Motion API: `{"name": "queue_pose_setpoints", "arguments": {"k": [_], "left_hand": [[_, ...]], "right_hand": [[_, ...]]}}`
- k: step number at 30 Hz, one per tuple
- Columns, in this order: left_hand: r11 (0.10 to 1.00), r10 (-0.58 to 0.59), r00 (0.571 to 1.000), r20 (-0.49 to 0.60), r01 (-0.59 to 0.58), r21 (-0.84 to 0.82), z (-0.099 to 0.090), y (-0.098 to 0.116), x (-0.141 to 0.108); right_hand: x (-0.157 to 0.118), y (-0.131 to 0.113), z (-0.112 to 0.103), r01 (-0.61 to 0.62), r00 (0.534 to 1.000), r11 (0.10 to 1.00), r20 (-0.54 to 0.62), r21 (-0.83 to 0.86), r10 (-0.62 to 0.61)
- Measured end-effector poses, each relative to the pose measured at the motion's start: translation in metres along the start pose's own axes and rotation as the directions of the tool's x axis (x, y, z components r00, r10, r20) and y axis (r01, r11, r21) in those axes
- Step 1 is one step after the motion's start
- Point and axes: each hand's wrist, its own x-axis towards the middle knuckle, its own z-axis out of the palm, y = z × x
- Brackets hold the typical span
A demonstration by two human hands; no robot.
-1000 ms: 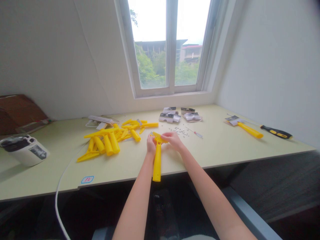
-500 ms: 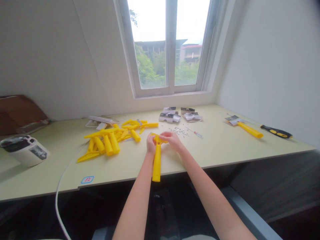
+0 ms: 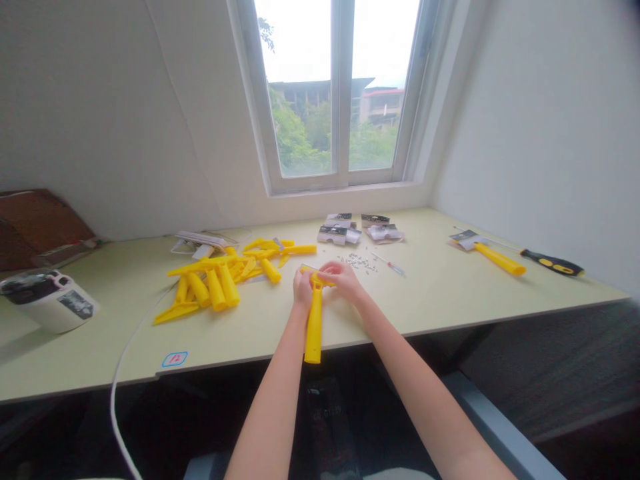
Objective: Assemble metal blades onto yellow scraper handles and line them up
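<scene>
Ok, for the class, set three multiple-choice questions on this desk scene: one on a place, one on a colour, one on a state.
1. Where does the screwdriver lie?
A. On the windowsill
B. Right end of the desk
C. On the floor

2. What colour are the parts in the pile?
A. Blue
B. Red
C. Yellow

3. How is the handle placed?
A. Held in both hands
B. Lying alone on the desk
C. Leaning on the window

Answers:
1 B, it lies at the desk's far right.
2 C, the parts all show yellow.
3 A, the left hand and right hand both grip its top end.
</scene>
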Motion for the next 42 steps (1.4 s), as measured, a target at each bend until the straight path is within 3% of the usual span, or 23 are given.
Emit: {"name": "queue_pose_setpoints", "arguments": {"k": [9,21,28,35,42], "left_hand": [[0.999,-0.028,0.999,0.044,0.029,-0.017,0.004,0.004,-0.004],[0.995,-0.046,0.997,0.06,0.05,-0.083,0.006,0.011,-0.008],[0.995,-0.076,0.996,0.054,0.08,-0.065,0.01,0.016,-0.013],[0.999,-0.048,0.996,0.08,0.049,-0.01,0.006,0.009,-0.008],[0.999,-0.04,0.996,0.074,0.04,0.004,0.003,0.003,-0.003]], "right_hand": [[0.003,0.005,-0.003,0.035,0.997,0.999,-0.071,0.037,-0.033],[0.003,0.008,-0.008,0.071,0.997,0.997,-0.008,0.023,-0.071],[-0.001,-0.003,-0.005,0.065,0.994,0.998,-0.085,-0.006,-0.065],[-0.001,-0.008,-0.007,-0.01,0.994,1.0,-0.11,-0.012,0.009],[0.0,-0.003,-0.008,0.059,0.99,0.991,-0.119,-0.121,-0.073]]}}
